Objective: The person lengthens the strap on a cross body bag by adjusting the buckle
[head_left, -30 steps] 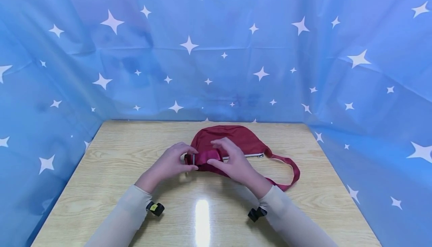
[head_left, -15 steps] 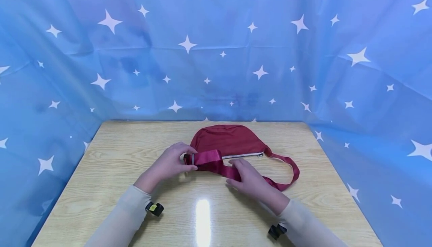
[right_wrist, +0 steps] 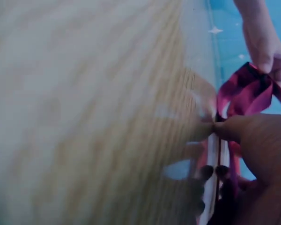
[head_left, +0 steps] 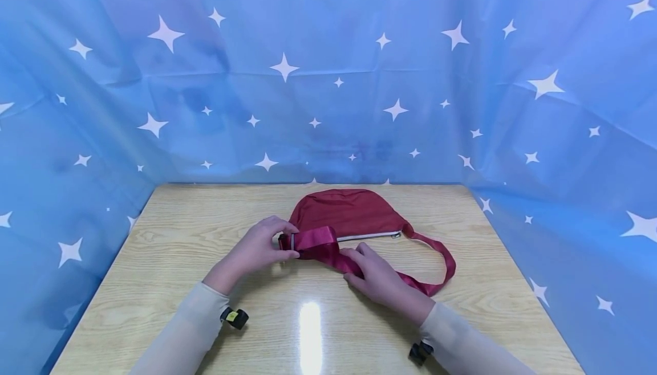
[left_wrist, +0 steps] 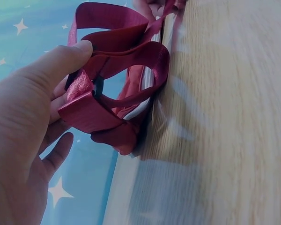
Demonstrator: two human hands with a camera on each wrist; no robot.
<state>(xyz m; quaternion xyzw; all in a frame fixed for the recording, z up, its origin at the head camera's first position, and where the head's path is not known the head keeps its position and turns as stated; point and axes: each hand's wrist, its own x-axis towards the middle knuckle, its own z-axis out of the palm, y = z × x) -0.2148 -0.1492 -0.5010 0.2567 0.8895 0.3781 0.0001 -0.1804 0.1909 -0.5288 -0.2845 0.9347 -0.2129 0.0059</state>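
A dark red waist bag (head_left: 345, 211) lies on the table with its zipper (head_left: 370, 235) along the near side. My left hand (head_left: 259, 245) pinches the bag's strap (head_left: 319, 238) beside its dark slider buckle (left_wrist: 98, 87). In the left wrist view the thumb presses on the strap, and loops of webbing stand up beyond the buckle. Farther right, my right hand (head_left: 377, 275) holds the lower run of the strap between thumb and fingers, low over the table. Part of the strap is hidden behind that hand.
The wooden table (head_left: 205, 210) ends at a back edge against a blue star-patterned cloth (head_left: 231, 90), which also hangs at both sides. The bag's far strap loop (head_left: 447, 258) curves out at the right.
The right hand has left the raised strap loop near the buckle, moved right and toward me, and taken hold of the lower strap. The left hand has stayed at the buckle.
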